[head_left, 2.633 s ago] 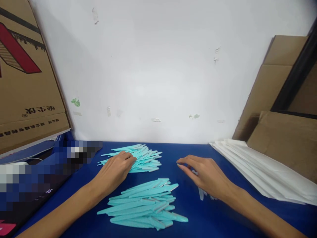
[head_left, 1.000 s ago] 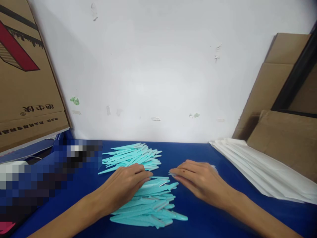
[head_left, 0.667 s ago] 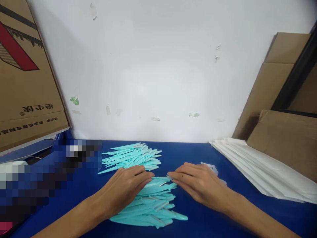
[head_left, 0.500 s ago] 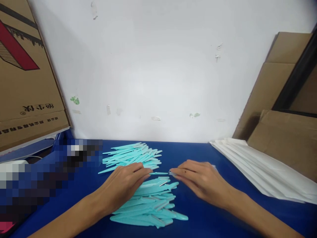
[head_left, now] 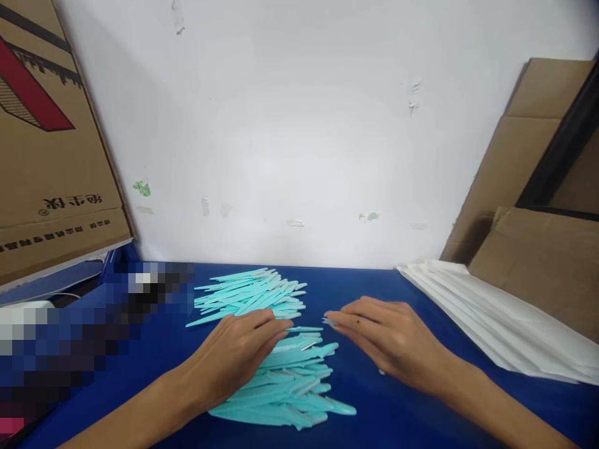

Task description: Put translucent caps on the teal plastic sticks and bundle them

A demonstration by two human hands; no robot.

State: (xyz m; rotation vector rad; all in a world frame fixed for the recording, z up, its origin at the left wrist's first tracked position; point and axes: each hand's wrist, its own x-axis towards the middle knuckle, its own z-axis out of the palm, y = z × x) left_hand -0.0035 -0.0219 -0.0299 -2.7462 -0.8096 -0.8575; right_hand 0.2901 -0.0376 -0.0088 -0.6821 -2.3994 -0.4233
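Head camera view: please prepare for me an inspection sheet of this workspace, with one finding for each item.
Surface: blue tabletop.
Work items: turquoise sticks in a far pile, more in a near pile.
Clutter: white sheets at right; pale bit below the right hand; pixelated patch at left, unreadable.
Grips: left hand holds one stick; right hand pinches a small clear piece.
Cables: thin pale cord-like line at left, unclear.
Surroundings: white wall with torn residue; printed cardboard left, plain cardboard right.
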